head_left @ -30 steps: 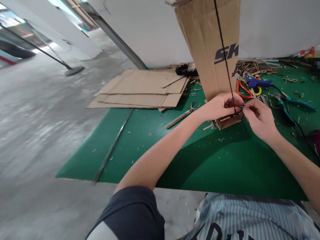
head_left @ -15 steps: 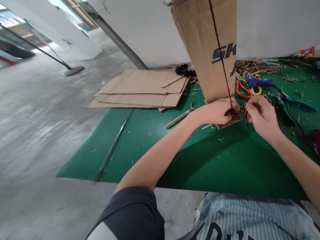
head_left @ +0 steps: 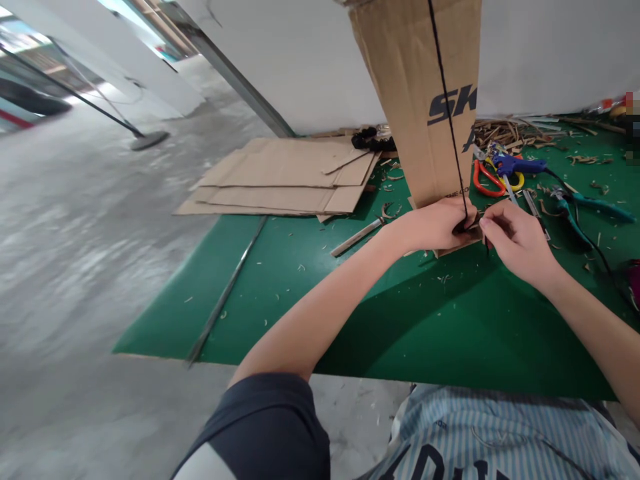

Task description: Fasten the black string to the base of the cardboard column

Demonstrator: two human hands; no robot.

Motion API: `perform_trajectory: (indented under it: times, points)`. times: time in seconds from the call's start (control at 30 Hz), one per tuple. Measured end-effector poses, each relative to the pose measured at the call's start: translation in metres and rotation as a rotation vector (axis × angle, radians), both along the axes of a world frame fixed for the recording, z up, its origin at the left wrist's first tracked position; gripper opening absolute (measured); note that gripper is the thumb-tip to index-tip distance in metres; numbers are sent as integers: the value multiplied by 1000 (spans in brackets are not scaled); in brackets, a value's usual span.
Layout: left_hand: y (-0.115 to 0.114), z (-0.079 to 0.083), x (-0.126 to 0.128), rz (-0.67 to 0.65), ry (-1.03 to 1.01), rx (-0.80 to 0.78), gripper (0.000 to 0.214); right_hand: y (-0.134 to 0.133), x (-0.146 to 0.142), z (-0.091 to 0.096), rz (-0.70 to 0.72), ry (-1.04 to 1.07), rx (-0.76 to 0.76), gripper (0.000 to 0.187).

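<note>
The left hand [head_left: 430, 227] is clamping the black cord [head_left: 447, 93] against the upright cardboard panel [head_left: 415, 113], seemingly to keep it taut, while the right hand [head_left: 520, 243] is pinching just beside it, on what cannot be told.

Cardboard panel [head_left: 415, 87]: top cut off by the frame. My left hand [head_left: 433, 227] hides where the black cord [head_left: 447, 87] meets the panel's base, so can't tell if there's a knot. What my right hand [head_left: 520, 240] pinches is too small to read. Dark red object [head_left: 635, 283] cut off at right edge; top-right clutter [head_left: 613, 107] blurred.
</note>
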State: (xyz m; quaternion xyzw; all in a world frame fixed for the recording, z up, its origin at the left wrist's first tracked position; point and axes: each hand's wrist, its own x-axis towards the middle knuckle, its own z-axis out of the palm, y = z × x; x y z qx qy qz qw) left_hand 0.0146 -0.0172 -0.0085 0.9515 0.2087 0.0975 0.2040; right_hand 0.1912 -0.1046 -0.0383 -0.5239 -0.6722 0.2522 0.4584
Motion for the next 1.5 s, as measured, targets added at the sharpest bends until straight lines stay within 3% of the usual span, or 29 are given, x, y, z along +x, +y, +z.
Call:
perform_trajectory:
  times: [0.27,0.43,0.5,0.67,0.87,1.03,1.13,1.3,1.5]
  points:
    - [12,-7,-5,138,6,45,7,2,0,5,-17,-12,134,16]
    - [13,-4,-6,239,72,-32,7,7,-1,-3,120,199,-74,16]
    - [12,-2,-7,261,47,-67,9,10,0,-6,100,225,-98,17]
    - [12,-1,-6,261,-29,-165,5,12,-2,-6,-37,154,-97,19]
    - [11,2,-5,259,-3,-302,6,12,-4,-8,-22,236,-69,22]
    - [13,3,-6,230,30,-304,3,18,3,-17,-64,302,-45,23]
    - [13,2,-5,253,65,-303,2,20,7,-22,-96,258,-121,22]
    - [12,1,-3,291,127,-208,8,16,9,-18,-56,124,-376,19]
    - [8,13,-5,272,145,-210,22,7,0,-1,-130,-180,-338,15]
